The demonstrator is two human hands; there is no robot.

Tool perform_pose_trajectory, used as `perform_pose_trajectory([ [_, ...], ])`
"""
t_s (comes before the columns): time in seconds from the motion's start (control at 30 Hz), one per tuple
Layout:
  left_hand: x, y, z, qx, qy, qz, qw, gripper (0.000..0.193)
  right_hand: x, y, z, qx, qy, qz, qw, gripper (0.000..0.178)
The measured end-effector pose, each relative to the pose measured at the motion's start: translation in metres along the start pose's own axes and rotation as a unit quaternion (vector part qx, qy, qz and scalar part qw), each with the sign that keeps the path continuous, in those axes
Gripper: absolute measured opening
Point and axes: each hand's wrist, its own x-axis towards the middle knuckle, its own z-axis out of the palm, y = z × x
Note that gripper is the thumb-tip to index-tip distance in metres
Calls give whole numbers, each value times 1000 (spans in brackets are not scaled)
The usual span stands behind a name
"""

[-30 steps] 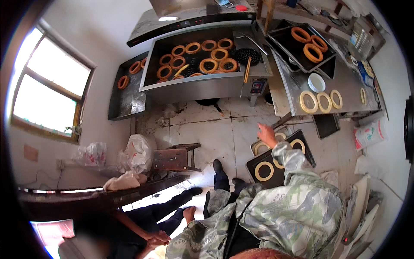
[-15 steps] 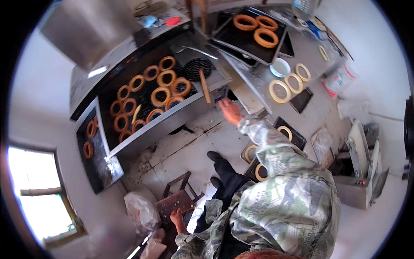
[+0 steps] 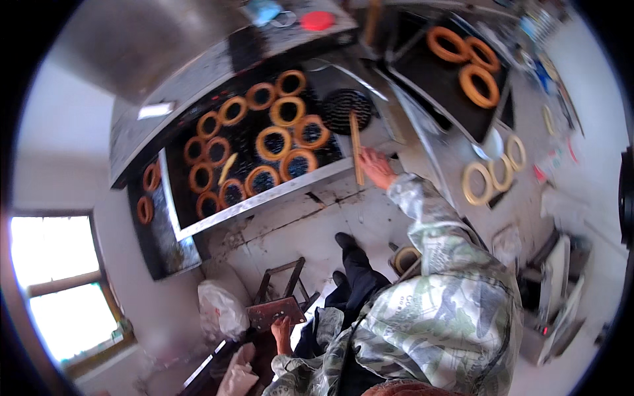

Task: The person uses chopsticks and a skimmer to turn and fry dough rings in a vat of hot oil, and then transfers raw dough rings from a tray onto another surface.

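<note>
My right hand (image 3: 376,166) reaches over the front edge of a fryer (image 3: 264,201), its outstretched fingers beside a pair of long wooden chopsticks (image 3: 357,148). Contact with them is unclear. Those chopsticks lean across the edge, their upper end at a round black strainer (image 3: 347,111). Browned dough rings (image 3: 273,143) float in the fryer's dark oil, and a pale dough strip (image 3: 227,168) lies among them. Low on my left side, my left hand (image 3: 282,331) is curled at the near edge of a reddish-brown wooden stool (image 3: 276,313); what its fingers hold is hidden.
Baking trays (image 3: 432,92) with browned rings stand on the right counter, near pale rings (image 3: 477,183) and a white bowl (image 3: 490,146). A narrow trough (image 3: 168,244) adjoins the fryer's left end. By the stool sits a white plastic bag (image 3: 221,309).
The view has shifted, with the fryer and counter now farther right in the picture. My right hand has come closer to the chopsticks. My left hand stays by the stool.
</note>
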Motion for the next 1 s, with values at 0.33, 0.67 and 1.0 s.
perform_pose_trajectory([
  [0.33,24,45,6,43,2,-5,999,24,0,-2,-5,-17,16,-41,999,41],
  [0.67,47,81,2,87,-61,-10,994,27,-3,16,-35,31,19,-78,996,34],
  [1.0,79,87,-19,-9,-89,-36,995,26,32,-12,-126,155,162,65,972,21],
])
